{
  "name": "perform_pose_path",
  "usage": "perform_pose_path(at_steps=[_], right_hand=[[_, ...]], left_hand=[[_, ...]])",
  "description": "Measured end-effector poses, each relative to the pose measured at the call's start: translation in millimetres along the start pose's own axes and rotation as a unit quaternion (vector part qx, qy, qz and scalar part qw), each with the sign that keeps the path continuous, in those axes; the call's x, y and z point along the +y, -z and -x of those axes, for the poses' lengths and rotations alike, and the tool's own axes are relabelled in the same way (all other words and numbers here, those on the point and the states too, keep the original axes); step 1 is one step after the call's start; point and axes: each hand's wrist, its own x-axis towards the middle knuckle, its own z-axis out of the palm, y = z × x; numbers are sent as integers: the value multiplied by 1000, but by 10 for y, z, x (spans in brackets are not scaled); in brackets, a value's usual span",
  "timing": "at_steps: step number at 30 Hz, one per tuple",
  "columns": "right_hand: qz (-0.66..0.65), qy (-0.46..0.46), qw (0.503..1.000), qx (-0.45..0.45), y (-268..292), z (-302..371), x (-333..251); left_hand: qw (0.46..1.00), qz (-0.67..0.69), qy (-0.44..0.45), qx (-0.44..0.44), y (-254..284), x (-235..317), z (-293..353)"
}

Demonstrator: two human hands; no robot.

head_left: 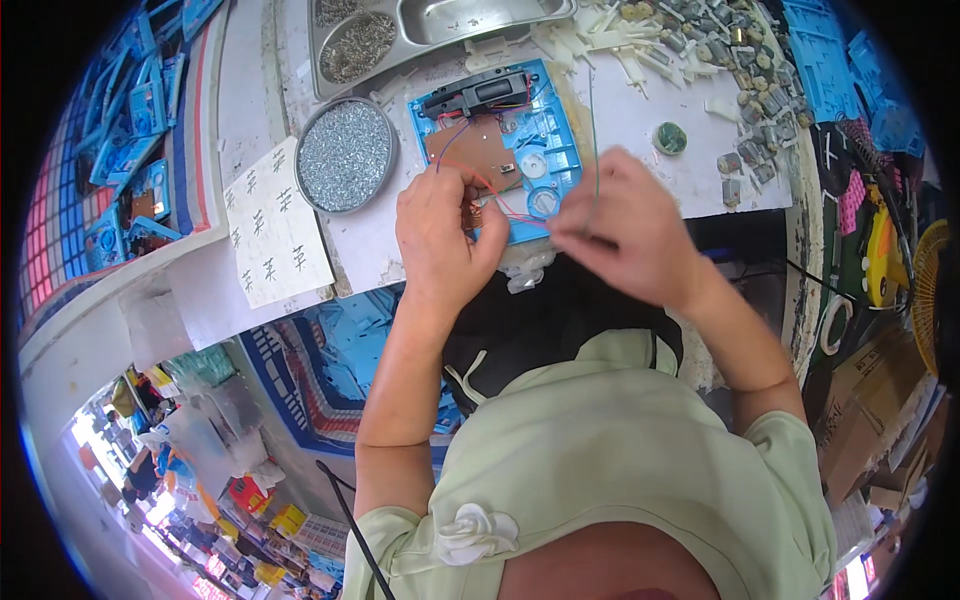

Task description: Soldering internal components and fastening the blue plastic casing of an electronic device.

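A blue plastic casing (562, 125) lies open-side up on the worktable before me. In it sit a brown circuit board (465, 145), a long black plastic part (485, 93) and a white round part (532, 163). My left hand (445, 235) grips the casing's near left corner, fingers curled over the board and thumb alongside. Thin red and blue wires (512, 214) run from the board toward my right hand (625, 230). That hand, smeared by motion, pinches the wire ends at the casing's near right corner. A thin green strand (595, 110) stands up behind it.
A round dish of small metal screws (347, 155) and a paper sheet (275, 225) lie left. A steel tray (400, 45) stands behind. Small motors (765, 95), white plastic parts (635, 50) and a small round green-filled container (670, 138) are at right. Blue casings (130, 150) fill a bin.
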Motion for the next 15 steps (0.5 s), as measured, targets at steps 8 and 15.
perform_pose_path(at_steps=[8, 15], right_hand=[[-22, -40, 999, -13, -155, 133, -25], [53, -16, 997, 45, -169, 11, -220]], left_hand=[[999, -29, -23, 20, -73, -54, 25], [999, 18, -48, -11, 24, 33, 36]])
